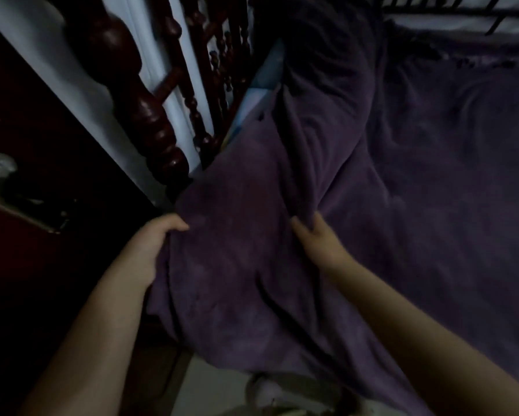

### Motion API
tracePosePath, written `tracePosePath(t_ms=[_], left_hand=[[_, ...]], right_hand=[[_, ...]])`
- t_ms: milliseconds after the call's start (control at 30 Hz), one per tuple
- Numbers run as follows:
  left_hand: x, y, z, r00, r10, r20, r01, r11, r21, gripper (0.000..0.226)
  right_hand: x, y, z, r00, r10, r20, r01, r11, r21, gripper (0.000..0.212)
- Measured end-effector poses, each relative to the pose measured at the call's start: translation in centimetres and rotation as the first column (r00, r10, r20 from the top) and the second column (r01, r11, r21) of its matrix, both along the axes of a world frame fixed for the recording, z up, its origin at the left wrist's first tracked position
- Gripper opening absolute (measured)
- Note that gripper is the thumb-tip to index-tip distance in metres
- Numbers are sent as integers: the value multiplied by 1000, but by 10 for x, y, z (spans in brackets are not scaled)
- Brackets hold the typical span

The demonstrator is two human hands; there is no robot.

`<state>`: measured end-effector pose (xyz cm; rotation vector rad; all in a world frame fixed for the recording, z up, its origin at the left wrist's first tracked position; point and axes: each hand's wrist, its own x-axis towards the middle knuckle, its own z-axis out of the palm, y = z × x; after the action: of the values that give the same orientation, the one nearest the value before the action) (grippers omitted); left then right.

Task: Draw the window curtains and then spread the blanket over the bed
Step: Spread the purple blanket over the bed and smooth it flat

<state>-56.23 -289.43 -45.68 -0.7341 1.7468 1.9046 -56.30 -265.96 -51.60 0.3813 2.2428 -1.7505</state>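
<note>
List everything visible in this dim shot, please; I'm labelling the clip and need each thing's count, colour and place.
blanket: one, dark purple, spread over the bed, near corner hanging off the edge
bed frame: one, dark red turned wood, upper left beside the blanket
wall: one, white, behind the bed frame
metal bars: several, black, top right
floor: pale, bottom centre
left hand: one, gripping the blanket's left edge
right hand: one, pinching a blanket fold

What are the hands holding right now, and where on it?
Both grip the purple blanket near its corner by the wooden bedpost: left hand at its side edge, right hand pinching a raised fold.
</note>
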Motion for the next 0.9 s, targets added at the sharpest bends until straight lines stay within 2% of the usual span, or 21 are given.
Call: tracePosePath(t_ms=[33,67,100,133,167,200,233,333,400,500,567,633,700,800,900], left_hand=[[0,-5,-26,992,-85,97,99,985,-142,26],[1,-6,-48,977,-138,164,183,936,-301,22],[6,-8,-74,962,-165,219,247,870,-427,14],[10,-7,-91,953,-169,251,278,817,-505,11],[12,-6,-110,945,-170,281,302,785,-542,25],[11,-4,-125,941,-173,290,311,780,-544,39],[10,-2,-135,940,-186,288,323,757,-567,49],[1,9,-153,954,-211,211,298,698,-651,59],[-8,19,-160,966,-230,115,249,720,-648,62],[-26,39,-167,968,-249,31,211,742,-636,80],[-42,53,-173,966,-260,-6,182,694,-697,91],[-54,68,-176,966,-258,5,164,597,-785,98],[-61,81,-174,973,-228,24,133,477,-869,95],[-80,93,-170,970,-241,27,119,376,-919,81],[-105,89,-169,926,-363,99,213,288,-933,63]], right_hand=[[3,-3,-27,986,120,117,-147,955,259,39],[6,-3,-49,937,220,272,-325,836,442,48],[11,-4,-73,863,289,414,-486,698,526,51],[16,-3,-88,791,351,501,-604,577,550,49],[19,-3,-100,725,418,548,-688,480,545,45],[19,-3,-109,678,466,569,-735,410,540,43],[19,-1,-113,666,485,566,-744,382,548,43],[7,6,-113,753,419,508,-657,442,610,41],[-5,10,-106,834,362,417,-551,512,658,38],[-26,19,-91,930,298,214,-348,533,771,37],[-41,26,-86,975,213,61,-174,563,808,39],[-56,33,-82,995,96,-30,-37,631,775,48],[-72,36,-79,999,26,-30,5,665,747,61],[-108,37,-79,997,13,76,-66,648,759,71],[-140,33,-81,979,105,173,-200,633,748,58]])
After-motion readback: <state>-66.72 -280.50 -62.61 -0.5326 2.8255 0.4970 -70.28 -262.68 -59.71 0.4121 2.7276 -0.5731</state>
